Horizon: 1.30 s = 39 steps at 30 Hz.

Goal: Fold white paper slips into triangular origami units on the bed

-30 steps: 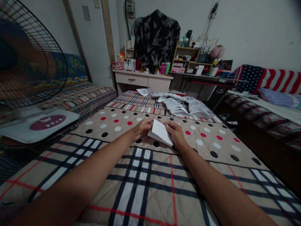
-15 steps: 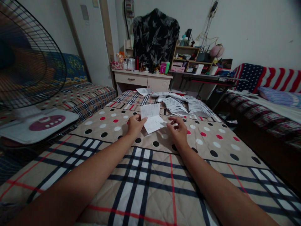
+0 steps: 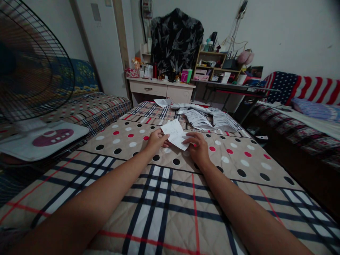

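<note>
A creased white paper sheet (image 3: 174,133) with faint print is held tilted just above the bed, between both hands. My left hand (image 3: 157,140) pinches its left edge, thumb on top and fingers behind. At the sheet's right edge, my right hand (image 3: 198,146) has its fingers curled against the paper, thumb partly hidden. Past the hands, several folded white papers (image 3: 199,119) lie in overlapping rows on the bed. One separate folded paper (image 3: 163,102) rests near the bed's far edge.
The bed's quilt (image 3: 183,198) carries checks and dots. A fan (image 3: 34,71) stands close on the left. Beyond the bed are a drawer desk (image 3: 148,89) with bottles and boxes, and a small shelf (image 3: 212,67). A second bed (image 3: 300,131) is at the right.
The folded sheet, standing open in an L shape before, now appears flatter and turned to a slant. My right hand has moved left onto its right edge; my left hand still grips it.
</note>
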Motion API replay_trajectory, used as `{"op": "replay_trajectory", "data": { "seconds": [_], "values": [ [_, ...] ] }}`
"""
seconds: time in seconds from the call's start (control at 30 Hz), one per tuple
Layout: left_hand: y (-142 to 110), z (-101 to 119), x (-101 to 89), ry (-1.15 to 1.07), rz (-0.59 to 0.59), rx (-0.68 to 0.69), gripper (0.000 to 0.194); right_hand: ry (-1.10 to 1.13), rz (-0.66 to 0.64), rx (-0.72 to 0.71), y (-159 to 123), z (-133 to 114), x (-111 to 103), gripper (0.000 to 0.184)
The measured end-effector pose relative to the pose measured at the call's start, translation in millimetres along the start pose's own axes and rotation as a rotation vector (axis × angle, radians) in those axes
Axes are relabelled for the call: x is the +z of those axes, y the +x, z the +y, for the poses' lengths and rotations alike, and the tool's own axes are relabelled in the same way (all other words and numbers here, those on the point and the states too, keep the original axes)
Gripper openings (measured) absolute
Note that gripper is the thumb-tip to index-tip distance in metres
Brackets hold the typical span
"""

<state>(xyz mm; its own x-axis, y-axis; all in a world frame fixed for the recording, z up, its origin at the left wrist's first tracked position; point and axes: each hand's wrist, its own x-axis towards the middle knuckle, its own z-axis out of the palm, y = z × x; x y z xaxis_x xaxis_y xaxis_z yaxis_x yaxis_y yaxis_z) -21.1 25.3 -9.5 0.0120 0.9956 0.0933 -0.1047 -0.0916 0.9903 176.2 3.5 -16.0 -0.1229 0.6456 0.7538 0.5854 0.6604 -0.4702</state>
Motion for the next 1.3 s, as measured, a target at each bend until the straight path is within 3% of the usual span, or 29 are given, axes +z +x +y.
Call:
{"op": "replay_trajectory", "data": {
  "seconds": [0.2, 0.4, 0.63, 0.77, 0.83, 0.93, 1.03, 1.13, 1.3],
  "values": [
    [1, 6, -12.4, -0.002, -0.001, 0.138, 0.044, 0.194, 0.003, 0.151, 0, 12, -2, 0.026],
    [7, 2, -16.6, -0.034, -0.069, 0.193, 0.044, 0.358, 0.017, 0.203, 0, 20, -3, 0.017],
    [10, -5, -20.5, 0.506, -0.235, 0.750, 0.030, 0.429, 0.017, 0.271, 1, 20, -5, 0.013],
    [8, 1, -24.7, 0.841, -0.247, 0.982, 0.018, 0.282, 0.024, 0.278, -1, 29, -4, 0.024],
    [5, 5, -26.0, 0.993, -0.272, 1.050, 0.016, 0.122, 0.084, 0.274, 0, 30, -7, 0.034],
    [0, 10, -24.6, 1.202, -0.313, 1.137, 0.009, -0.066, 0.273, 0.204, 3, 20, -15, 0.043],
    [-7, 12, -18.6, 1.323, -0.329, 1.195, 0.010, -0.097, 0.396, 0.113, 4, 1, -20, 0.033],
    [-13, 13, -11.3, 1.391, -0.375, 1.190, 0.016, -0.016, 0.268, 0.124, 0, -13, -15, 0.022],
    [-17, 14, -6.6, 1.440, -0.474, 1.170, 0.016, -0.007, -0.204, 0.283, -4, -14, 2, 0.010]
  ]
}}
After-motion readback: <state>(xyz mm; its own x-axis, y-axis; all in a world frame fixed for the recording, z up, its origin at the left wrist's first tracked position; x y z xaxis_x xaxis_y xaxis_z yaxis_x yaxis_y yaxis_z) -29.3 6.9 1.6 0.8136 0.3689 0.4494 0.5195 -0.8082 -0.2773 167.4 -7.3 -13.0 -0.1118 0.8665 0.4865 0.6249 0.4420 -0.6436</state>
